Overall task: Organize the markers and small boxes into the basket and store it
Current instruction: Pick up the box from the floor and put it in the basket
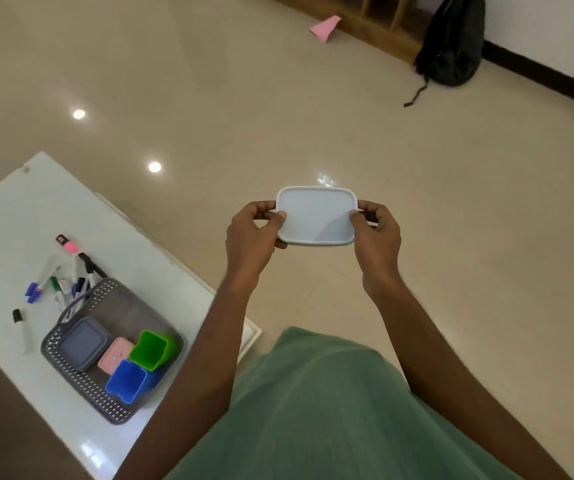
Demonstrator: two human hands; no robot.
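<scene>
Both hands hold a pale blue lidded box (316,216) in the air over the floor. My left hand (252,232) pinches its left end and my right hand (377,230) pinches its right end. Far to the left, a grey perforated basket (81,375) sits on a white table (12,209). In the basket lie a grey box (83,342), a pink box (116,355), a green box (152,349) and a blue box (126,381). Several markers (57,282) lie scattered on the table behind the basket, and a pink highlighter (67,244) lies further back.
The floor is glossy beige tile. A black backpack (452,43) leans against a wooden shelf unit (379,22) at the top right. A pink paper (325,27) lies on the floor near the shelf. One marker (22,327) lies alone left of the basket.
</scene>
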